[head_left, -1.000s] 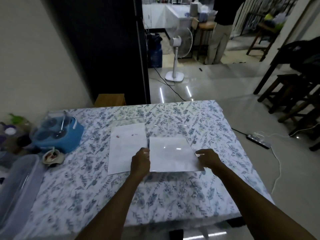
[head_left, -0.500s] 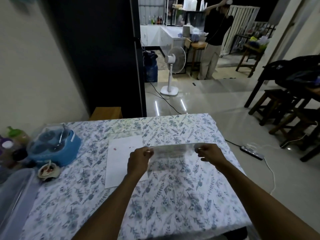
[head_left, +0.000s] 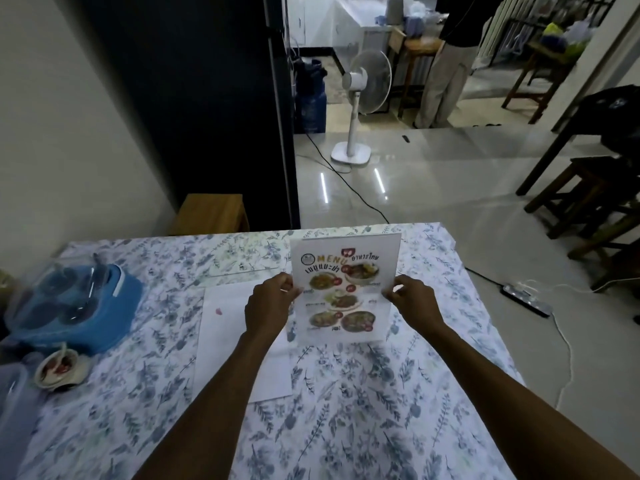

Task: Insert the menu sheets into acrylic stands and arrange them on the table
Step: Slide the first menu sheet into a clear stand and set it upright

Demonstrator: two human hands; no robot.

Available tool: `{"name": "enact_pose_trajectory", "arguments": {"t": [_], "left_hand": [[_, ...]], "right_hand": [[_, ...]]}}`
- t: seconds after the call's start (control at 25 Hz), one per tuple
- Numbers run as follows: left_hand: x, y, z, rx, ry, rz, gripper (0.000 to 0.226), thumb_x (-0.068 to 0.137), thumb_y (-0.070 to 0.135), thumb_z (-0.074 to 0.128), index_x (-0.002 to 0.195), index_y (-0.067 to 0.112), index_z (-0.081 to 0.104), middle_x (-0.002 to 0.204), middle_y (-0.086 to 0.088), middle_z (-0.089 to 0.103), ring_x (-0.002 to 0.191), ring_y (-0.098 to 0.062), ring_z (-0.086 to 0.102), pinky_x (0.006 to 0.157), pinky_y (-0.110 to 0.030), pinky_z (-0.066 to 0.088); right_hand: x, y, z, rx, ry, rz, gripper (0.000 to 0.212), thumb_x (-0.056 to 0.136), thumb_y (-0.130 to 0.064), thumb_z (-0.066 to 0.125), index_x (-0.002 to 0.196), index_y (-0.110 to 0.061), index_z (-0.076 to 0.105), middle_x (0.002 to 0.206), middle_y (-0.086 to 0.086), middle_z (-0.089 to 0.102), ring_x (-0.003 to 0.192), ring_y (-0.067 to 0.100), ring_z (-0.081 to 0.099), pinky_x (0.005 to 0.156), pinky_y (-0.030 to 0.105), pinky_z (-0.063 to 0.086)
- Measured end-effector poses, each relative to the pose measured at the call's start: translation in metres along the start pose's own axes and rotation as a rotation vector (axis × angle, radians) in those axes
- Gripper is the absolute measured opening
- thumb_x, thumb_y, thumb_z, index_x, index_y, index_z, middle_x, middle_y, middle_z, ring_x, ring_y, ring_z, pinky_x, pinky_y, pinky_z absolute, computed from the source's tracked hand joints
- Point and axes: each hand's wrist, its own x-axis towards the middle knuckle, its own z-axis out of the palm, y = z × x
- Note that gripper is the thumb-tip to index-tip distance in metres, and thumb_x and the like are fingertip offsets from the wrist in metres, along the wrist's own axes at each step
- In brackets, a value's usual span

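Observation:
A printed menu sheet [head_left: 343,289] with food photos and the word MENU stands upright over the table, its printed face toward me. It looks cased in a clear acrylic stand, though I cannot tell for sure. My left hand [head_left: 268,306] pinches its left edge and my right hand [head_left: 414,301] pinches its right edge. A second white sheet [head_left: 221,327] lies flat, face down, on the floral tablecloth [head_left: 346,393], partly under my left forearm. Another clear acrylic stand [head_left: 242,268] lies flat just beyond that sheet.
A blue condiment caddy with a clear lid [head_left: 72,303] and a small bowl [head_left: 59,368] sit at the table's left. A clear plastic box [head_left: 10,400] is at the left edge. Beyond the table are a standing fan [head_left: 360,98], a wooden stool [head_left: 211,213], a power strip [head_left: 526,299], dark stools [head_left: 588,192] and a person [head_left: 446,64].
Both hands lifted the sheet from lying flat on the table and turned it upright, so its printed side now faces me.

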Motion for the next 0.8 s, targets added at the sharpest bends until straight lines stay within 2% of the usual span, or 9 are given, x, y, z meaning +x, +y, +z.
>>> {"name": "enact_pose_trajectory", "arguments": {"t": [0.12,0.28,0.44,0.56,0.64,0.72,0.8], "left_hand": [[0.008,-0.005,0.004,0.0,-0.018,-0.007,0.02,0.086,0.043,0.069,0.091,0.023,0.068,0.094,0.004,0.075,0.083,-0.023,0.068,0.066,-0.033,0.05],[0.005,-0.007,0.005,0.003,-0.032,0.004,0.022,0.085,0.044,0.07,0.088,0.023,0.065,0.091,0.006,0.074,0.079,-0.018,0.067,0.06,-0.028,0.044],[0.007,-0.009,-0.001,-0.015,-0.094,0.021,0.024,0.084,0.046,0.07,0.088,0.023,0.063,0.091,0.008,0.072,0.077,-0.015,0.065,0.058,-0.027,0.044],[0.004,-0.019,-0.008,-0.059,-0.153,0.034,0.021,0.084,0.046,0.07,0.091,0.027,0.063,0.092,0.011,0.071,0.082,-0.014,0.067,0.063,-0.028,0.047],[0.0,-0.031,-0.017,-0.068,-0.18,0.051,0.018,0.085,0.043,0.069,0.094,0.029,0.064,0.091,0.013,0.07,0.084,-0.012,0.067,0.065,-0.027,0.047],[-0.001,-0.048,-0.029,-0.081,-0.197,0.066,0.018,0.085,0.045,0.068,0.095,0.031,0.063,0.089,0.016,0.067,0.083,-0.01,0.066,0.066,-0.027,0.047],[-0.003,-0.065,-0.04,-0.072,-0.216,0.076,0.017,0.085,0.044,0.068,0.095,0.031,0.062,0.09,0.016,0.067,0.082,-0.01,0.065,0.065,-0.026,0.045]], "right_hand": [[0.006,0.005,0.003,-0.008,-0.028,0.003,0.016,0.087,-0.033,0.069,0.094,-0.019,0.066,0.08,0.002,0.072,0.062,0.009,0.062,0.057,0.025,0.045],[-0.002,0.006,0.005,-0.013,-0.014,0.002,0.021,0.089,-0.033,0.068,0.099,-0.016,0.067,0.083,0.001,0.072,0.073,0.014,0.065,0.058,0.025,0.045],[-0.014,-0.004,0.012,-0.018,0.054,0.034,0.027,0.09,-0.032,0.065,0.105,-0.01,0.064,0.092,0.006,0.074,0.073,0.015,0.062,0.057,0.021,0.043],[-0.032,-0.017,0.021,0.07,0.108,0.119,0.043,0.089,-0.027,0.068,0.122,-0.005,0.05,0.092,0.011,0.076,0.069,0.015,0.062,0.056,0.029,0.048],[-0.048,-0.029,0.031,0.132,0.139,0.181,0.058,0.087,-0.022,0.07,0.132,-0.002,0.039,0.09,0.014,0.075,0.074,0.02,0.065,0.058,0.032,0.048],[-0.064,-0.042,0.044,0.153,0.158,0.216,0.066,0.087,-0.02,0.07,0.136,0.0,0.031,0.091,0.016,0.074,0.083,0.026,0.065,0.061,0.032,0.045],[-0.076,-0.05,0.06,0.147,0.166,0.257,0.068,0.088,-0.021,0.069,0.138,0.0,0.027,0.084,0.016,0.073,0.076,0.024,0.061,0.058,0.031,0.043]]}}
